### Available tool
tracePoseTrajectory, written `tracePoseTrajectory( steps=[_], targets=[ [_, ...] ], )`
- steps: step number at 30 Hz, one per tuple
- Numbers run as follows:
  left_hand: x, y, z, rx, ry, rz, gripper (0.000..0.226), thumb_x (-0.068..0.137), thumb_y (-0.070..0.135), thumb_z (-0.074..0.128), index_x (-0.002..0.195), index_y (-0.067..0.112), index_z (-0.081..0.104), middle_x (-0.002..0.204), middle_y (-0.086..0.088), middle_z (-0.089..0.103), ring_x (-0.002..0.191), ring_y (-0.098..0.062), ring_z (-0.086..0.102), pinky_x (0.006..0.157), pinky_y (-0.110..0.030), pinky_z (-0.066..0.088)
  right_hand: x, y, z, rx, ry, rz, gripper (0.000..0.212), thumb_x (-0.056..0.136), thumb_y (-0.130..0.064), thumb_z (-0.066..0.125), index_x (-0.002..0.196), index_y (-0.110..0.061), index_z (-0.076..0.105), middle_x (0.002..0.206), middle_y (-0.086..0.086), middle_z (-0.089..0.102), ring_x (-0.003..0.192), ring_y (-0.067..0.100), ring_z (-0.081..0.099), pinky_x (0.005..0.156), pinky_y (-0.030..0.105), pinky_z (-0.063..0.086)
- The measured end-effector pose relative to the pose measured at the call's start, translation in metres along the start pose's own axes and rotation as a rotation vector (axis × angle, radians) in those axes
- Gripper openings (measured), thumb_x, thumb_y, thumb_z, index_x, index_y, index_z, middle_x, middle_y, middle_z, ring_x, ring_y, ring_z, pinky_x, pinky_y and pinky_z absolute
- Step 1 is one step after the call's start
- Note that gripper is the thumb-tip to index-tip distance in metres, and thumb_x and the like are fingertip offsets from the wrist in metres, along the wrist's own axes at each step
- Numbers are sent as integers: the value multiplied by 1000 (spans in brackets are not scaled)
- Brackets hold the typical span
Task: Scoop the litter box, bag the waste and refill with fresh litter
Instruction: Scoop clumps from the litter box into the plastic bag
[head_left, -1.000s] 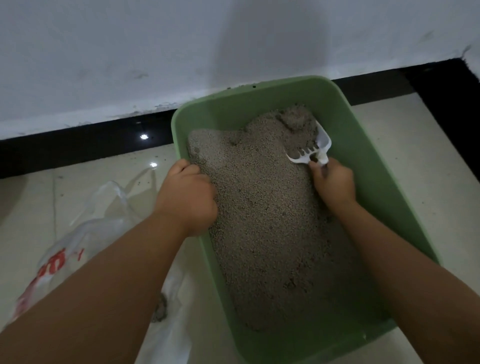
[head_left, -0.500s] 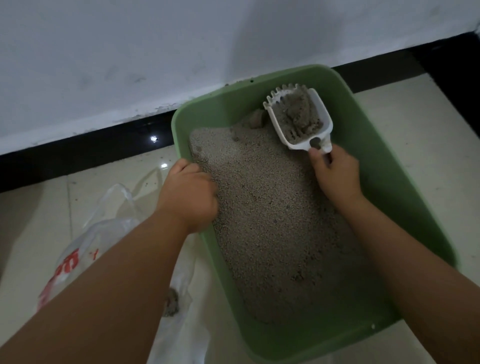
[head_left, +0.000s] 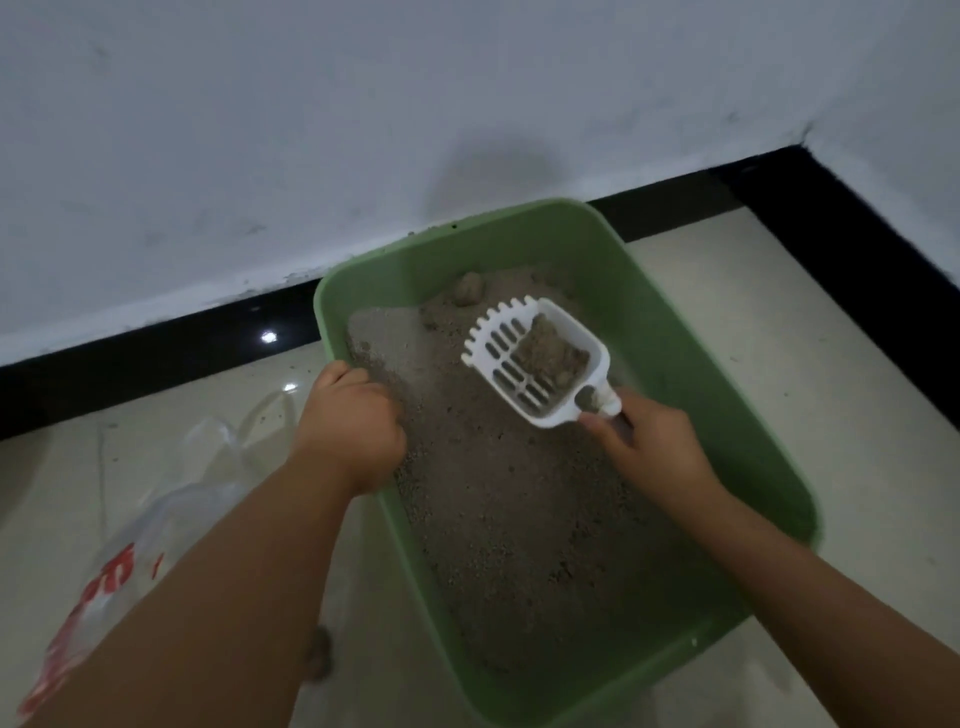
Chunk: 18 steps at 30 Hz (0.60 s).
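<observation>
Still mid-scoop imo: right hand (head_left: 652, 447) grips the scoop (head_left: 537, 361), loaded w/ a clump, above the litter in the green box (head_left: 691, 364). Left hand (head_left: 350, 428) curls over the box's left rim. Another clump (head_left: 469, 288) sits at the far end, the bag (head_left: 156, 525) lies on the floor to the left, and no refill yet.

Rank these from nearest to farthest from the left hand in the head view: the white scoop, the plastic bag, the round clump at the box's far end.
From the left hand:
1. Plastic bag, on the floor just outside the box, to its left.
2. White scoop, to its right, held over the litter.
3. Round clump, at the far end near the wall.
</observation>
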<state>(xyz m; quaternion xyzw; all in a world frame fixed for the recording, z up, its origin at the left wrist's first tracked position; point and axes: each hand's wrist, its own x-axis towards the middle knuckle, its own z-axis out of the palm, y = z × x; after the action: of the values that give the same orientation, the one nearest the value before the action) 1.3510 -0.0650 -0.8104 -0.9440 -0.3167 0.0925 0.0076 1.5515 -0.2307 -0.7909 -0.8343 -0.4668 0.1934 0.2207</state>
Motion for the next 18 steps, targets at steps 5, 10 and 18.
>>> tracePoseTrajectory(
  steps=[5,10,18],
  targets=[
    [-2,3,-9,20,-49,-39,47,89,27,21,94,17,67,101,1,64,103,-17,48,102,-29,21,-36,-17,-4,-30,-40,74,31,93,-29,52,65,-23,39,56,-7,36,53,10,37,49,21,26],
    [-17,7,-11,-192,97,-61,44,88,27,26,98,6,64,104,-12,61,103,-28,47,96,-33,25,-75,-43,-21,-110,-15,57,22,91,-29,55,76,-17,45,55,-10,37,52,4,37,48,13,25],
    [-131,-47,-18,-397,252,-402,64,74,37,38,127,3,47,128,-21,45,121,-34,37,99,-40,29,-128,-98,-14,-23,-82,-320,46,84,-21,67,55,-36,33,53,-23,55,53,-14,50,50,2,33]
  ],
)
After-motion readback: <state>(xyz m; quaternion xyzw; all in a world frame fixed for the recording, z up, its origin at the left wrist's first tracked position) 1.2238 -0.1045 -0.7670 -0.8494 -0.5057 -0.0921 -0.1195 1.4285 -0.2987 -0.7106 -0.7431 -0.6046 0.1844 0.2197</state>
